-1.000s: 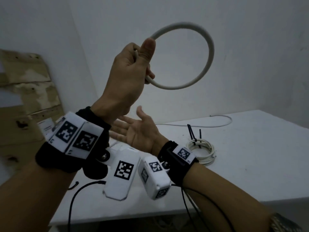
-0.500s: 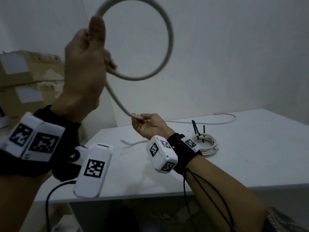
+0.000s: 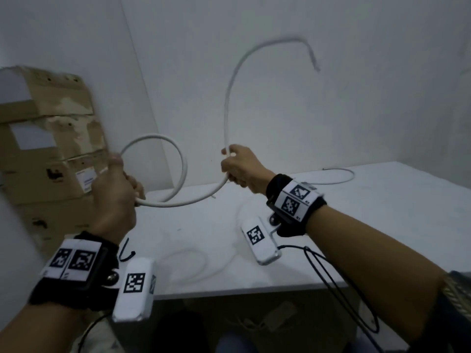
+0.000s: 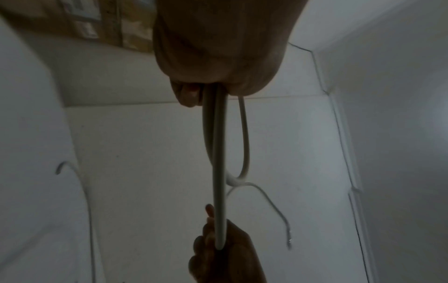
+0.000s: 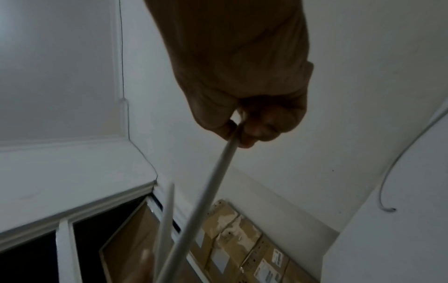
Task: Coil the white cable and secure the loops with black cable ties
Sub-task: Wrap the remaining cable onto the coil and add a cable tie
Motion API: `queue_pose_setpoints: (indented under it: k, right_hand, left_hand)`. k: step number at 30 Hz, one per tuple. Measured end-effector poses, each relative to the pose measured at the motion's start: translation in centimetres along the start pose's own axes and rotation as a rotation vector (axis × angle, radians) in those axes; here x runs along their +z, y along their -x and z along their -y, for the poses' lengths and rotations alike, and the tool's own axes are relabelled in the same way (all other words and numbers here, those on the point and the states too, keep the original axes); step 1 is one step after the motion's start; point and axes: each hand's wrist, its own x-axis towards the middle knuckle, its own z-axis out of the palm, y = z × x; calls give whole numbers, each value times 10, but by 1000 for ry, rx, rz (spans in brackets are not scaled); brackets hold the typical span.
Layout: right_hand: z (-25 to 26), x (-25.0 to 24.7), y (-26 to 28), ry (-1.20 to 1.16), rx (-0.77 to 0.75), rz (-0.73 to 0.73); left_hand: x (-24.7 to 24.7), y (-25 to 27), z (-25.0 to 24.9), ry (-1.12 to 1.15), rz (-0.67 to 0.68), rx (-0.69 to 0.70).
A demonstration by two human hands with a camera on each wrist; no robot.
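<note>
One loop made, and the second is on its way.
Your left hand [image 3: 114, 192] clamps the finished ring of the white cable [image 3: 178, 200] above the table [image 3: 382, 212], pinning the crossing so it can't spring open; your right hand [image 3: 239, 169] pinches the free run further along, tail arcing overhead, ready to sweep it back as the next turn.

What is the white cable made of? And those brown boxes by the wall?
The white cable looks like smooth plastic or rubber sheathing: it has an even, matte surface and bends into a springy loop without kinking. What is inside cannot be seen. The brown boxes look like cardboard: dull tan faces, torn scuffed patches and paper labels.
</note>
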Motion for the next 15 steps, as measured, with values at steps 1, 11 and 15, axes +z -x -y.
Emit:
queue_pose_setpoints:
  k: [1,11,15]
  right_hand:
    - [0,-6,-4,-60,-13,-55]
    - [-52,-91,0,-292,62,-346]
    - [-81,-120,16,-296,119,-378]
  left_hand:
    - [0,-1,11,51,38,-76]
    - [40,36,89,137,400,-477]
    - [72,58,95,144,564,-616]
